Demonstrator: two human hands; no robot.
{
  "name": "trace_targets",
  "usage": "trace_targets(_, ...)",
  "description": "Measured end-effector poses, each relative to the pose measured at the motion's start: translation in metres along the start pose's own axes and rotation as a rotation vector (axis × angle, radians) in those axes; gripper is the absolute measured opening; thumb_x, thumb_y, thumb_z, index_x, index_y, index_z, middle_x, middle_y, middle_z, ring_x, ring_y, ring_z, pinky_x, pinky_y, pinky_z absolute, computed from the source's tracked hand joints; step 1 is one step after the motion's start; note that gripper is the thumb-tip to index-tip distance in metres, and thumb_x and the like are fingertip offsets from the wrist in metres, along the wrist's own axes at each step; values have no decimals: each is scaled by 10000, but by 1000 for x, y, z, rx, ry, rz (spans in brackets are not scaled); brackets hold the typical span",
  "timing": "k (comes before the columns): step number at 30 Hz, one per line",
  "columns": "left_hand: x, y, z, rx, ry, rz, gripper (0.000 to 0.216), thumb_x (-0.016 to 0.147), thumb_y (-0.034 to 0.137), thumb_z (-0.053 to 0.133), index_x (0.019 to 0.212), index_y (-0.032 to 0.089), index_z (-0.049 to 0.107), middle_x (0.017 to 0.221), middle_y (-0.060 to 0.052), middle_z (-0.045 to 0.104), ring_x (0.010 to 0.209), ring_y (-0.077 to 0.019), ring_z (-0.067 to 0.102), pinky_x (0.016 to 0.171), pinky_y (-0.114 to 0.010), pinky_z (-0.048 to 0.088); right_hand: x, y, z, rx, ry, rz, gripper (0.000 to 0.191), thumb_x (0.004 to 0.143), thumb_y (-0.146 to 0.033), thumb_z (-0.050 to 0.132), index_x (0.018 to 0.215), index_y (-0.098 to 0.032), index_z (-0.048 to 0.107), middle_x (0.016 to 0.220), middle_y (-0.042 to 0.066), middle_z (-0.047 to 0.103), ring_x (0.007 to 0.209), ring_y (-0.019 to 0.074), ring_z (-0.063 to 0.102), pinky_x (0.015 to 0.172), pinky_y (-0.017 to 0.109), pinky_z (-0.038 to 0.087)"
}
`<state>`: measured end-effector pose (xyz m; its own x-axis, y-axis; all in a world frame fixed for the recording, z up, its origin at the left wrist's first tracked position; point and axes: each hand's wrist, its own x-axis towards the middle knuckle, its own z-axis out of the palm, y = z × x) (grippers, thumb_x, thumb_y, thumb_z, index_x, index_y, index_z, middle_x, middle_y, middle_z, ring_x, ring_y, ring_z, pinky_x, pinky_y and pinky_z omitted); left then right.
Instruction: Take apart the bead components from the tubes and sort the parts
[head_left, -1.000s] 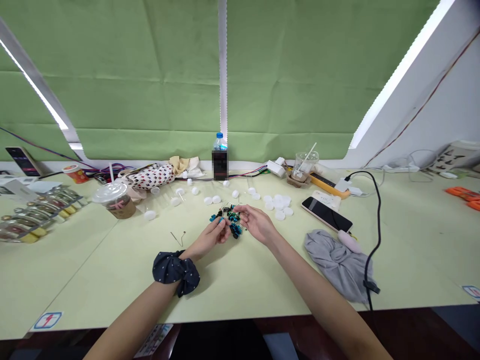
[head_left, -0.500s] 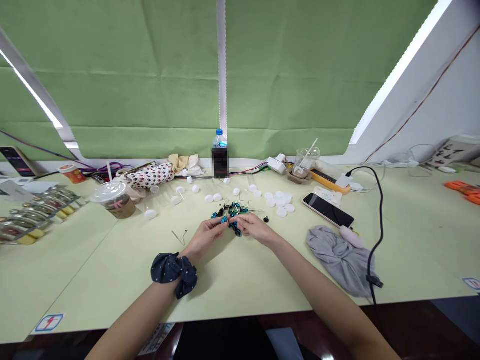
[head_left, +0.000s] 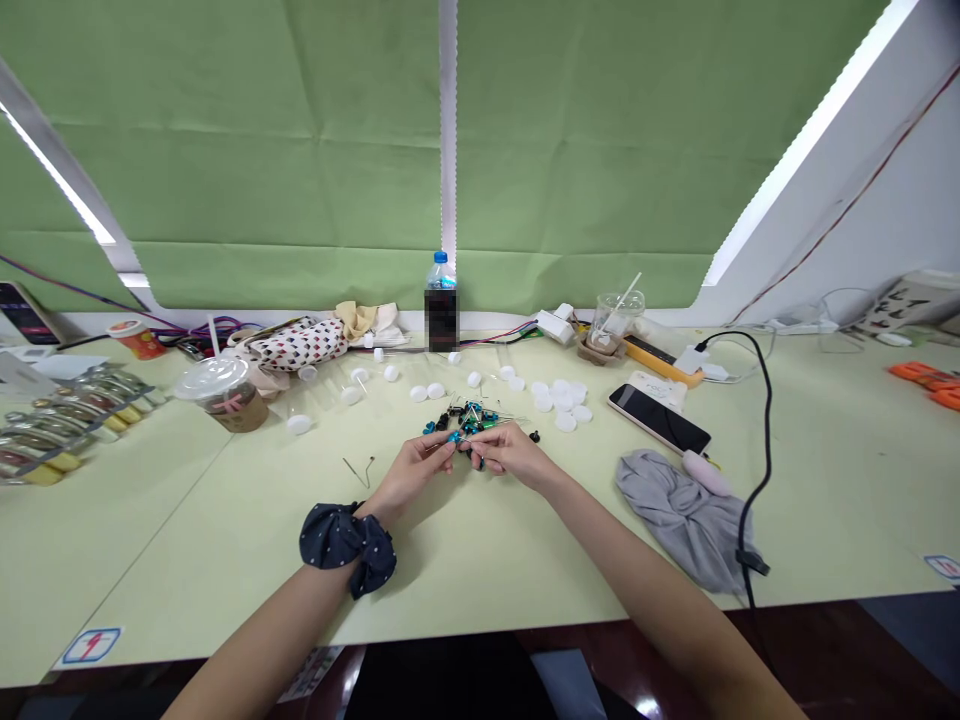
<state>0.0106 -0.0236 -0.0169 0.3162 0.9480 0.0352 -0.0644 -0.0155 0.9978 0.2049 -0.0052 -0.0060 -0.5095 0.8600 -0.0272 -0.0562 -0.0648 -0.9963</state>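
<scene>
A small heap of blue and black electronic parts with wire legs lies in the middle of the pale green table. My left hand, a dark dotted scrunchie on its wrist, pinches one small blue part at its fingertips. My right hand is closed in a pinch right beside it, fingertips meeting the left hand's over the near edge of the heap. What the right fingers hold is too small to name. A single black part lies just right of my right hand.
White bottle caps are scattered behind the heap. A bottle, a lidded drink cup, a phone, a grey cloth and a black cable surround the work spot. Bent wire pieces lie left of my hands.
My right hand has drawn in from an open reach to a pinch against the left fingertips. Both hands have shifted slightly nearer over the heap's edge.
</scene>
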Motion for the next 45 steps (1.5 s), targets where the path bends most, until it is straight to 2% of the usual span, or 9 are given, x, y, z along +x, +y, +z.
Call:
trace_targets(7, -1, 4, 5, -7, 7, 22, 425, 786, 411, 628, 1093, 117, 636, 725, -29, 602, 633, -106, 487, 678, -276, 428, -2, -8, 4, 217, -10, 143, 281, 652, -317, 714, 823, -95, 694, 547, -9, 555, 372, 12, 276, 399, 197, 166)
trace_targets(20, -3, 8, 7, 4, 10, 34, 431, 792, 399, 621, 1122, 122, 626, 713, -20, 591, 638, -106, 487, 685, -278, 440, 1, -3, 1, 246, -14, 183, 247, 679, -273, 694, 828, -78, 678, 551, 1, 559, 365, 2, 243, 403, 200, 146)
trace_targets(23, -3, 9, 6, 92, 3, 75, 424, 814, 390, 595, 1149, 131, 616, 746, -27, 587, 635, -108, 493, 675, -280, 447, 0, -6, 1, 239, -21, 192, 238, 680, -271, 688, 818, -77, 671, 552, -1, 550, 369, 2, 235, 402, 198, 141)
trace_targets(29, -5, 13, -2, 431, -65, 300, 372, 859, 382, 523, 1174, 210, 618, 926, -68, 536, 732, -138, 513, 624, -261, 457, -3, -6, -2, 148, -132, 293, 206, 694, -254, 645, 835, -102, 647, 574, -20, 509, 378, 6, 197, 397, 188, 122)
trace_targets(31, -6, 15, -2, 465, -60, 306, 363, 863, 387, 514, 1157, 207, 628, 874, -57, 532, 702, -133, 500, 597, -250, 443, -3, -3, 1, -2, -61, 207, 171, 742, -266, 584, 807, -119, 641, 546, -31, 479, 378, 26, 222, 399, 197, 156)
trace_targets(36, -7, 16, 3, 351, -41, 190, 329, 853, 411, 527, 924, 142, 701, 605, 3, 497, 625, -122, 471, 615, -243, 405, -2, 7, 16, -709, 259, -334, 241, 804, -135, 437, 653, -143, 625, 543, 6, 511, 505, 99, 409, 515, 228, 304)
trace_targets(38, -6, 15, 5, 259, -29, 116, 356, 845, 428, 533, 934, 124, 694, 570, 12, 494, 583, -109, 455, 600, -240, 395, -1, 10, 19, -876, 303, -434, 258, 807, -99, 419, 687, -144, 644, 596, 36, 570, 556, 121, 466, 563, 237, 339)
trace_targets(41, -5, 14, 5, 195, 4, 52, 392, 813, 435, 576, 1004, 107, 676, 595, 5, 520, 555, -98, 443, 569, -235, 395, 1, 13, 18, -833, 293, -393, 244, 834, -142, 443, 742, -153, 668, 623, 47, 618, 560, 131, 520, 563, 231, 377)
trace_targets(45, -5, 15, 5, 261, 20, 129, 372, 799, 416, 598, 1035, 140, 680, 705, -20, 559, 591, -100, 462, 562, -233, 418, 3, 12, 9, -518, 154, -159, 274, 863, -292, 456, 820, -153, 687, 608, 27, 640, 435, 113, 516, 452, 223, 390)
